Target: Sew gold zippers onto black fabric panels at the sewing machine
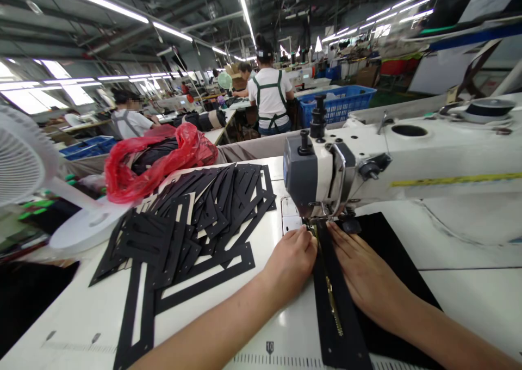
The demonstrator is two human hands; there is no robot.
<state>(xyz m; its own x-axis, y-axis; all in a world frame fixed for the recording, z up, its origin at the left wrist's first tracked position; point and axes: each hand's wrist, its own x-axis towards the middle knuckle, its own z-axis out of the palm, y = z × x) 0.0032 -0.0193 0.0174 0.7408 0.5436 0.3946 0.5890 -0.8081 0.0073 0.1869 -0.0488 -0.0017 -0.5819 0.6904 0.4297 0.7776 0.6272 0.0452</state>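
Note:
A white sewing machine point(391, 158) stands on the white table point(253, 326), its grey head over the needle area. A black zipper strip point(332, 304) with gold teeth runs from the needle toward me. My left hand point(291, 258) rests curled at the strip's left edge, fingertips by the presser foot. My right hand point(362, 275) lies flat, fingers together, on the strip and on the black fabric panel point(402, 275) to its right, pressing them down.
A pile of several black cut frame pieces point(196, 217) covers the table's left half. Behind it lie a red plastic bag point(155, 160) and a white fan point(24, 158). Other workers sit farther back beside a blue crate point(340, 100).

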